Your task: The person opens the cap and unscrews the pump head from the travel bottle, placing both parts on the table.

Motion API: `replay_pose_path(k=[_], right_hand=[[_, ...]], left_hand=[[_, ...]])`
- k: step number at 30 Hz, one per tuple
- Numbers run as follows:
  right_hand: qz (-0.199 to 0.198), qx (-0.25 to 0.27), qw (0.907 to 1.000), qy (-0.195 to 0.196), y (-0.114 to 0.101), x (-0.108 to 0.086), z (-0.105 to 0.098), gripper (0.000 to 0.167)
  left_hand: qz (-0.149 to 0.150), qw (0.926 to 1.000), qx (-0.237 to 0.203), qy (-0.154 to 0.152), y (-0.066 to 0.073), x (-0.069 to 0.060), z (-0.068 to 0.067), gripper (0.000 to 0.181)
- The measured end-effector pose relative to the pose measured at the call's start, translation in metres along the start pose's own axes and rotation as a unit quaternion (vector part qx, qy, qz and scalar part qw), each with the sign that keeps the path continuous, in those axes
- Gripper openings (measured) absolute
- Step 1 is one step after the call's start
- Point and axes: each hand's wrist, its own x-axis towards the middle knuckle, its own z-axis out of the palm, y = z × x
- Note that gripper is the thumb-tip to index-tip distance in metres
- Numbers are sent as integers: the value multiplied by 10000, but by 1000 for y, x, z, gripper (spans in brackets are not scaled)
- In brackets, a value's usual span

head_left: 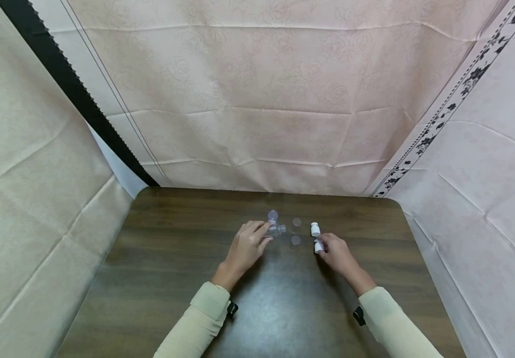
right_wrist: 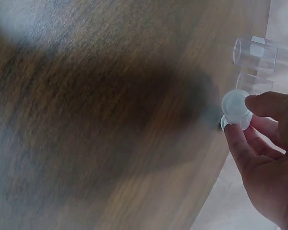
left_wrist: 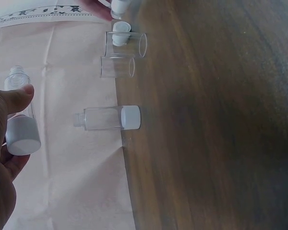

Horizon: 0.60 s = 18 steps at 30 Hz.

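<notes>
My left hand (head_left: 247, 244) pinches a small clear bottle with a white base (left_wrist: 23, 136) between thumb and fingers, tilted in the left wrist view. Beside it, apart from the hand, a second clear bottle with a white base (left_wrist: 103, 118) stands on the table. At the right, my right hand (head_left: 337, 253) grips a small white bottle-top piece (right_wrist: 236, 103) with thumb and fingertips; its far side is hidden by the fingers. Just beyond that hand stands a similar white piece (head_left: 315, 229). Two clear open cylinders, a farther one (head_left: 296, 222) and a nearer one (head_left: 295, 240), stand between the hands.
The brown wooden table (head_left: 261, 308) has its far edge just beyond the small parts. A pale patterned cloth (head_left: 257, 99) hangs behind that edge, and more cloth lines the left and right sides.
</notes>
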Motion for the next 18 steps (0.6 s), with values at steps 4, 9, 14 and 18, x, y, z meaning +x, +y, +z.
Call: replay_pose_path(k=[4, 9, 14, 18], right_hand=[[61, -26, 10000, -53, 0, 0, 2, 37], [67, -95, 9999, -94, -1, 0, 4, 37], [111, -142, 9997, -171, -2, 0, 5, 37], [216, -132, 9994, -235, -2, 1, 4, 37]], left_hand=[[-35, 10000, -51, -41, 0, -1, 0, 43], [-67, 10000, -21, -30, -1, -2, 1, 43], [-119, 9999, -23, -75, -2, -3, 2, 43], [-173, 9997, -35, -144, -2, -3, 1, 43]])
